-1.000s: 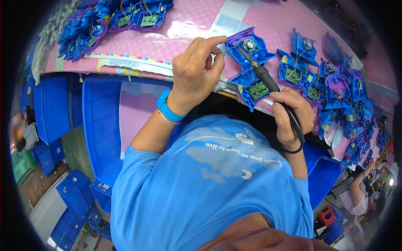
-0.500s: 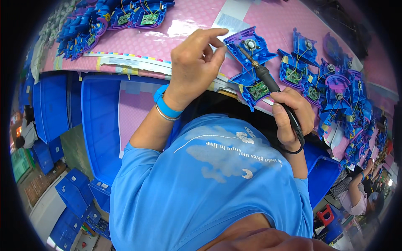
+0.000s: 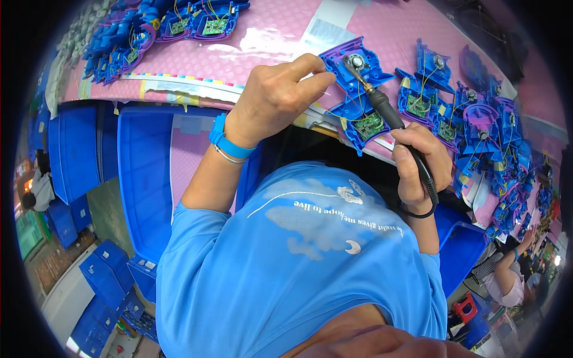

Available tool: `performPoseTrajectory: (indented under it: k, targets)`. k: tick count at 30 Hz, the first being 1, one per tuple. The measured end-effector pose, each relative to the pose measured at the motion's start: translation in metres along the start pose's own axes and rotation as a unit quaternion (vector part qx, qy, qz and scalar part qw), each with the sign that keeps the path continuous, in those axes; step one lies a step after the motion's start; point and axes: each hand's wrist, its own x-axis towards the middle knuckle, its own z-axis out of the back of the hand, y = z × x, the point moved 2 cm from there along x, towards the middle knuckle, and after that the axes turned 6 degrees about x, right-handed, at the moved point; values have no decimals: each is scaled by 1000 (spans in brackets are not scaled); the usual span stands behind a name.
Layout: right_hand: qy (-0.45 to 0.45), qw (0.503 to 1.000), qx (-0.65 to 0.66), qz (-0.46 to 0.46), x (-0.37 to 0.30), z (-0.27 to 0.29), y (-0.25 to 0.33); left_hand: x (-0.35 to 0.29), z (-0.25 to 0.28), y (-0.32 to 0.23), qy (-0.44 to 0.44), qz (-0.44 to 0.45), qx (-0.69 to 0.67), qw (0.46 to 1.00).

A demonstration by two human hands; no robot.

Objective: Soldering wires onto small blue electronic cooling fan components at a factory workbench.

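Observation:
In my right hand (image 3: 422, 161) is a soldering iron (image 3: 387, 110) with a black handle, its fingers wrapped round the grip. The iron's metal tip reaches the edge of a round speaker (image 3: 356, 61) in an opened blue plastic shell (image 3: 373, 73) with purple trim. Thin wires join that shell to a nearer blue half holding a green circuit board (image 3: 367, 126). My left hand (image 3: 280, 95) is closed in a pinch left of the shell. A fine pale strand shows below its fingertips, but what they grip is hidden.
More wired blue shells (image 3: 483, 128) crowd the right of the pink-covered table (image 3: 268, 42), and others (image 3: 206, 22) stand at the far left. Blue bins (image 3: 146, 185) sit below the table's front edge. Another person's arm (image 3: 506, 268) shows at the far right.
My left hand's thumb and forefinger have come together, and the hand has lowered slightly. The iron's tip has shifted a little up and right, closer to the speaker.

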Motion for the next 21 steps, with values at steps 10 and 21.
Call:
performPoseTrajectory:
  k: [10,21]
  targets:
    - [6,1000,-7,-1,-2,1,-3,1,-13,4,-38,-25,-19,999]
    - [15,999,-29,-21,0,1,-3,1,-15,4,-36,-19,-25,999]
